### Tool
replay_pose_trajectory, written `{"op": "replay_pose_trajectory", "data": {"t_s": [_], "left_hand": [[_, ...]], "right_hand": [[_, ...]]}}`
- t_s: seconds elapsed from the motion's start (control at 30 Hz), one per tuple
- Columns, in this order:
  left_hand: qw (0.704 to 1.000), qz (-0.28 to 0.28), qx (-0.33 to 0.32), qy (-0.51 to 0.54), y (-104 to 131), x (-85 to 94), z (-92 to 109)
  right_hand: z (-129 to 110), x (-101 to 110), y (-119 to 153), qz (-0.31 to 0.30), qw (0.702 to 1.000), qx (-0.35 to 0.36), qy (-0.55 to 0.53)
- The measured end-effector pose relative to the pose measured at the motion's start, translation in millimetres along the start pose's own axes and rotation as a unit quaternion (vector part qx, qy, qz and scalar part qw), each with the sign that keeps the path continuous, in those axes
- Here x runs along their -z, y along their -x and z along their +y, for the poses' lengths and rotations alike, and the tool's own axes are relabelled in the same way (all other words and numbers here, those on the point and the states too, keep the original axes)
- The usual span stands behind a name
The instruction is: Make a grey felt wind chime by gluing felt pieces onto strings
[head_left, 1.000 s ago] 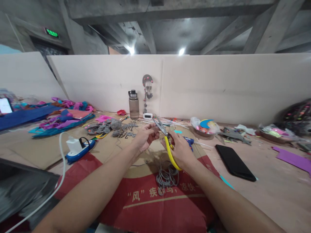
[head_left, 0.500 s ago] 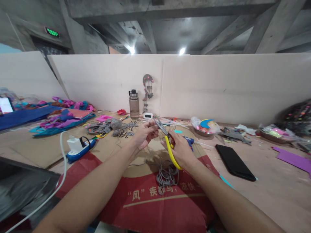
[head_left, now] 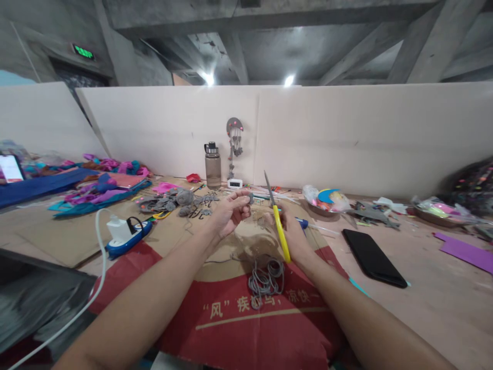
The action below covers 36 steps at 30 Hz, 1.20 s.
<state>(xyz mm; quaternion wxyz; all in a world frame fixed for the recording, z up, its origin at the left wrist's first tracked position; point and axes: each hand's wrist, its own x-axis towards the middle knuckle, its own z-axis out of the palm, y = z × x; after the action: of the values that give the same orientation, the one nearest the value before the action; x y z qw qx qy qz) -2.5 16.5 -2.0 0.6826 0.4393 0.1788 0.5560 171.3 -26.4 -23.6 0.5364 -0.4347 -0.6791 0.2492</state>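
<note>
Grey piece [head_left: 251,198], small, prob. felt: mid-scene, above the cardboard [head_left: 246,341], at the fingertips of the L hand [head_left: 231,213]. L hand's narrow, thumb + forefinger pinching it, other fingers curled; can't tell if a strand is held too. A bit right & nearer: grey cord [head_left: 259,281], loose coil on the board's red part. Then scissors [head_left: 276,210], yellow handles, tips pointing far, blades look together; R hand [head_left: 292,231] wrapped round the handles, well clear of the L fingertips.

To do it well, I'd say: pinch the piece by its very edge, fingertips off the blade line; tips aimed away from L hand btw snips; cord coil loose so nothing snags.

Writing, L to R: lit phone [head_left: 11,168], far left, text too small; green sign [head_left: 83,52] high up, symbols blurred. Bottle [head_left: 213,169], far side, no brand I can read; white clock [head_left: 234,184] beside it, digits n/a. Near, on the red: “风” 疾, one char. part-covered by cord, 马, then 凉快. Black phone [head_left: 374,258], right: dark screen, no logo visible.
</note>
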Motion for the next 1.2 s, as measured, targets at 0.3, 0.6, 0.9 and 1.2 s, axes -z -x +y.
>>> {"op": "replay_pose_trajectory", "data": {"t_s": [0.3, 0.6, 0.9, 1.2], "left_hand": [[0.992, -0.002, -0.018, -0.127, 3, -6.5, -10], [0.963, -0.049, -0.033, -0.264, 9, -8.9, -19], [0.929, -0.143, -0.090, -0.330, 11, -14.3, -14], [0.976, -0.011, -0.077, -0.203, 6, -6.7, -8]], "right_hand": [[-7, -1, 1, 0.033, 0.987, -0.023, -0.153], [-5, -4, 0, 0.027, 0.977, -0.078, -0.198], [-6, 0, -4, -0.017, 0.902, -0.184, -0.390], [-2, -9, -1, -0.006, 0.984, -0.081, -0.159]]}}
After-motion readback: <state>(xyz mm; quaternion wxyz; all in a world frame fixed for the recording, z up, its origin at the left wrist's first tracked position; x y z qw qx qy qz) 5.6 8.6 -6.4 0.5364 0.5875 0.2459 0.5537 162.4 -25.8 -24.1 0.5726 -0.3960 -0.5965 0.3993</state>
